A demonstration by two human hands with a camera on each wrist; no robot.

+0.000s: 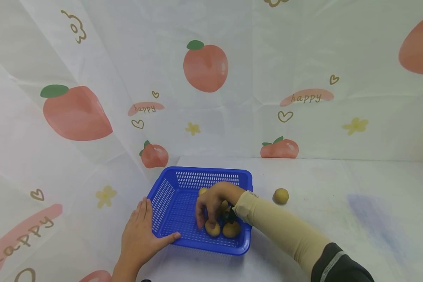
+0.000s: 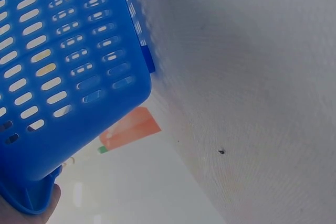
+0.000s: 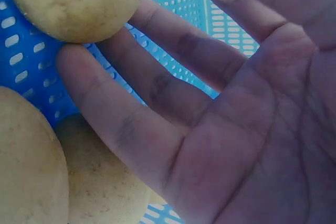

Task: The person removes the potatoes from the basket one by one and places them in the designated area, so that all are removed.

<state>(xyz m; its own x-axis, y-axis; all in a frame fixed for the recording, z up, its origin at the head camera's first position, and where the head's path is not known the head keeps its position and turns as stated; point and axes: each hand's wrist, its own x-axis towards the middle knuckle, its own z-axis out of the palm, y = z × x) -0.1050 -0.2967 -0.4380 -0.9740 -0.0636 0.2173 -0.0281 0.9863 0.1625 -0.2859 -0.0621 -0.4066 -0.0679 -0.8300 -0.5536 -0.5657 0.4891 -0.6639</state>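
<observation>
Your left hand (image 1: 141, 235) lies flat against the near left corner of the blue basket (image 1: 172, 203); fingers straight along the outer wall, thumb laid over the near rim. It grips nothing, only steadies. The left wrist view shows the basket's slotted wall (image 2: 63, 72) close up, with a bit of skin at its lower corner.

Your right hand (image 1: 215, 201) reaches down inside the basket, near its right side. Fingers loosely spread and pointing at the floor of it. In the right wrist view the palm (image 3: 247, 145) is open, fingers extended, fingertips touching one potato (image 3: 73, 3) without closing round it. Two more potatoes (image 3: 100, 182) press against the lower fingers.

From the head view, two potatoes (image 1: 230, 230) sit side by side on the basket floor near the near right corner, right under your fingers. Another potato (image 1: 202, 191) shows behind the hand, toward the basket's far wall.

One loose potato (image 1: 281, 196) rests on the white table (image 1: 338, 203), right of the basket and apart from it.

Beyond the basket, a peach-print cloth (image 1: 204, 66) hangs as backdrop.
</observation>
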